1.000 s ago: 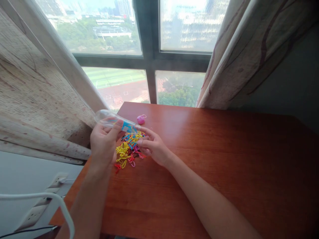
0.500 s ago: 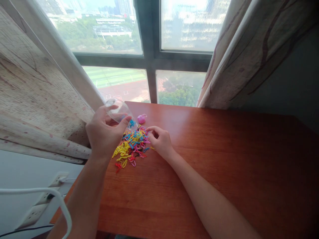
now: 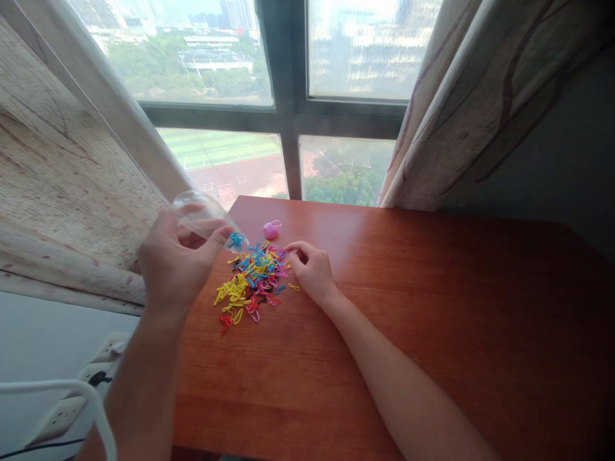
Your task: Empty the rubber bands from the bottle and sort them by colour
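My left hand [image 3: 175, 256] is wrapped round a clear plastic bottle [image 3: 204, 214], which lies tilted in the air with its lower end toward the right. A few blue pins [image 3: 235, 241] sit inside that lower end. Beside it on the table spreads a heap of small loop-shaped pins [image 3: 259, 272] in yellow, blue, red, pink and black. My right hand [image 3: 311, 270] rests at the heap's right edge, thumb and forefinger closed together. What they hold, if anything, cannot be made out. Behind the heap stands a pink cap with a loop [image 3: 271, 230].
The brown wooden table [image 3: 408, 320] reaches up to the window [image 3: 288, 121]. Curtains [image 3: 72, 141] hang at both sides, the left one close to my left hand. At lower left are wall sockets [image 3: 62, 413] and a white cable [image 3: 98, 416].
My left hand has moved left with the bottle, away from the pink cap, and the bottle lies flatter. My right hand has hardly moved.
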The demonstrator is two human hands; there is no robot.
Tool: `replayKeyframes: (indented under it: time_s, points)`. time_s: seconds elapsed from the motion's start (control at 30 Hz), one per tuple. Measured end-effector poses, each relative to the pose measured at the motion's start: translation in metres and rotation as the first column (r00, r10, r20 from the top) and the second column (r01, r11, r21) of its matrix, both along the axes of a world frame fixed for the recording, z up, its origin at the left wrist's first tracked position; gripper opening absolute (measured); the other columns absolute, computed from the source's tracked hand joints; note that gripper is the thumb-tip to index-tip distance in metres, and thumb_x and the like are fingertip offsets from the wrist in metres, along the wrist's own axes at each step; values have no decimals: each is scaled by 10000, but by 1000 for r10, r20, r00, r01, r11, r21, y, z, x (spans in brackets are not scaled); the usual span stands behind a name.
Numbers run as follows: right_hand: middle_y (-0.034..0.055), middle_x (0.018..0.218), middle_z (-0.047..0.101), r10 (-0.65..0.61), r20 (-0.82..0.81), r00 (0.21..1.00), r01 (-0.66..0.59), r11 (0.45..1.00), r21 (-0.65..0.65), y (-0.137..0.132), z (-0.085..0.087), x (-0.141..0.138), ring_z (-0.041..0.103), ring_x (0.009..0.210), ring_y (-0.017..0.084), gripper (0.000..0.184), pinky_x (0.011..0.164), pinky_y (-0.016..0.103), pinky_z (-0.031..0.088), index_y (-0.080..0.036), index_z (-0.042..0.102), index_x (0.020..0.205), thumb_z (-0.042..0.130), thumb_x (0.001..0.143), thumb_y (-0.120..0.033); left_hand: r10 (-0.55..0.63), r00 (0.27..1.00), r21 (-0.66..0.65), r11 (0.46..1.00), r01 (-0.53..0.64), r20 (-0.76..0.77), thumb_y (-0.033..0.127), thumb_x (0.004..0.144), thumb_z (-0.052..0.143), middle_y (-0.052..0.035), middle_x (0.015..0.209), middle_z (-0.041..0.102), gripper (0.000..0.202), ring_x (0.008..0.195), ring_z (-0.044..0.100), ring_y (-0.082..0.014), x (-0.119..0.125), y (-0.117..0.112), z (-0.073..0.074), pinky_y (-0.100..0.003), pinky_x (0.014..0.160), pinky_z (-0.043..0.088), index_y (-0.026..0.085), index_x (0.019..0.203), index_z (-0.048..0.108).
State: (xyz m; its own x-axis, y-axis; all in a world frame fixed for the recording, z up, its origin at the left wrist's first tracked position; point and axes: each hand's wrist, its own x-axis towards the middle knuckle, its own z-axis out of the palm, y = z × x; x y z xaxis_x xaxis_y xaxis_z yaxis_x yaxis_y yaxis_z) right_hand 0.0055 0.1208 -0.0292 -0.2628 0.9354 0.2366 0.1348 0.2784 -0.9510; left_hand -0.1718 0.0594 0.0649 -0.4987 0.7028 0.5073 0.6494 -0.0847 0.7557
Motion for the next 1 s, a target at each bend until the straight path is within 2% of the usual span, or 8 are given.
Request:
replayKeyframes:
  time_s: [0.1,0.23,0.33,0.4,0.53,0.63,0.83,1.0]
  points:
    - [-49,562,512,3,-7,1000,-3,1000,-1,0,0,0,444,523,102,223,519,212,338,-165,718,837,518,795,-254,-37,999,-10,999,38,19,267,661,831,-90,997,762,620,874,743,-223,4,-6,4,-352,815,607,175,1220,579]
    - [-41,581,530,15,-16,1000,-16,1000,-5,1,0,1,450,530,100,222,526,213,347,-159,719,838,520,793,-245,42,998,-13,999,-42,39,284,664,836,-82,891,769,509,812,747,-209,12,-8,8,-300,756,605,162,1120,645]
    - [-40,590,522,75,-95,993,-79,996,-29,-2,1,-1,430,530,95,221,523,217,336,-153,718,852,530,787,-250,-45,966,63,998,30,255,217,627,854,-36,830,758,507,758,734,-152,15,-5,4,-234,739,593,157,1086,649]
    - [-50,589,490,167,-207,964,-187,979,-81,-7,5,-3,397,526,88,228,512,215,316,-157,713,895,548,776,-260,-114,879,152,987,48,463,206,597,867,1,762,730,487,663,699,-102,17,-3,1,-182,669,579,146,1029,649]
    - [-94,558,408,384,-533,753,-546,818,-182,-20,17,-7,334,483,74,429,467,200,275,-208,623,1176,630,754,-288,-170,714,185,981,57,680,321,630,841,20,709,670,393,583,649,-86,25,-1,-6,-177,561,555,142,900,618]
    - [-124,521,382,394,-691,606,-684,701,-200,-26,23,-9,287,428,71,646,421,193,239,-268,451,1364,656,751,-279,-171,663,165,984,72,729,313,607,848,16,724,664,400,591,660,-103,31,-2,-9,-212,575,568,151,868,592]
    - [-121,513,411,304,-701,645,-606,762,-228,-29,21,-14,298,418,52,420,408,183,233,-216,544,1133,687,748,-303,-149,626,183,983,9,765,295,626,836,27,754,669,371,638,679,-117,31,-3,-16,-217,606,576,181,864,577]
    - [-136,515,407,438,-634,638,-686,696,-210,-36,22,-17,338,443,59,743,452,185,296,-211,404,1406,719,742,-321,-177,605,155,984,89,776,299,643,831,15,756,684,366,613,673,-118,37,-4,-20,-216,594,565,173,876,580]
